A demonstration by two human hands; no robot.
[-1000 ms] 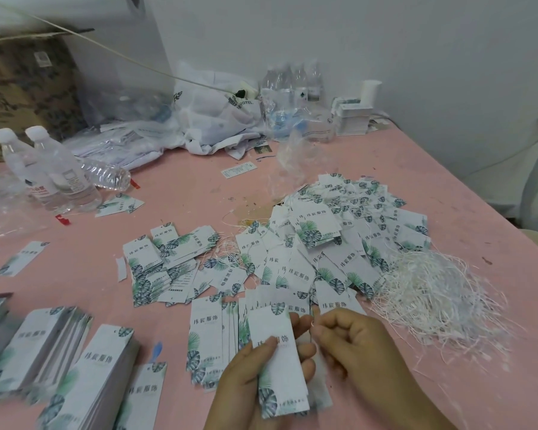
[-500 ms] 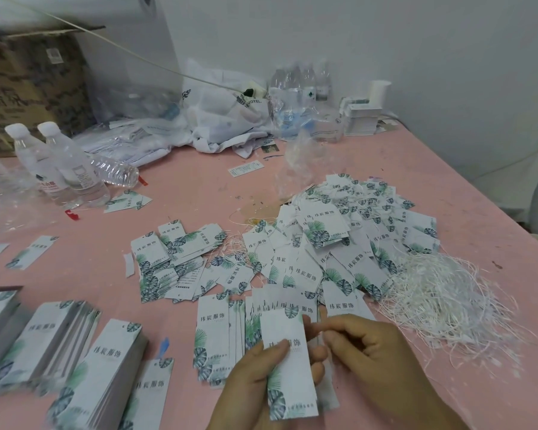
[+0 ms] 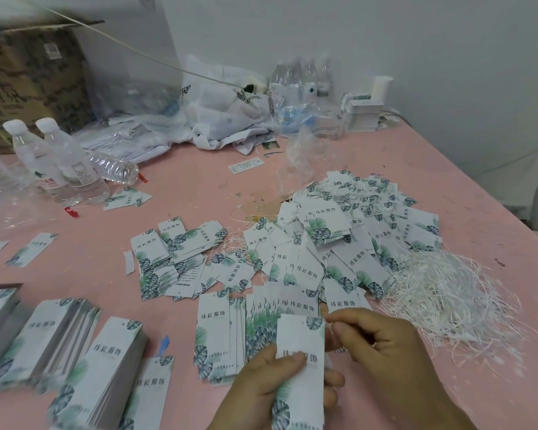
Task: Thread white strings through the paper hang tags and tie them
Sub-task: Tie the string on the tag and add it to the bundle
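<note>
Here, at the near edge of the pink bench (image 3: 199,187), the left hand (image 3: 271,386) grips a white paper hang tag with green leaf print (image 3: 302,342), its thumb lying across the printed face and the fingers curled behind. The tag stands upright, the leaf corner at the top. The right hand (image 3: 382,346) is closed beside the top right corner of this tag, with fingertips pinched together; a thin white string seems to be between them, but it is too fine to be sure.

Just beyond the hands, a fanned row of unthreaded tags (image 3: 246,321) lies flat on the bench. Further in, toward the middle, a wide loose heap of tags with strings (image 3: 339,243) is spread, and a smaller scatter of tags (image 3: 168,259) lies to its left. Beside the heap, toward the right edge, there is a tangled pile of white strings (image 3: 441,290).

At the near left corner, neat stacks of long tags (image 3: 62,346) lie side by side. At the left edge stand two clear plastic water bottles with white caps (image 3: 59,162), and one more bottle (image 3: 115,169) lies on its side next to them. Along the far edge are crumpled white plastic bags (image 3: 224,113) and a brown cardboard box (image 3: 28,82).
</note>
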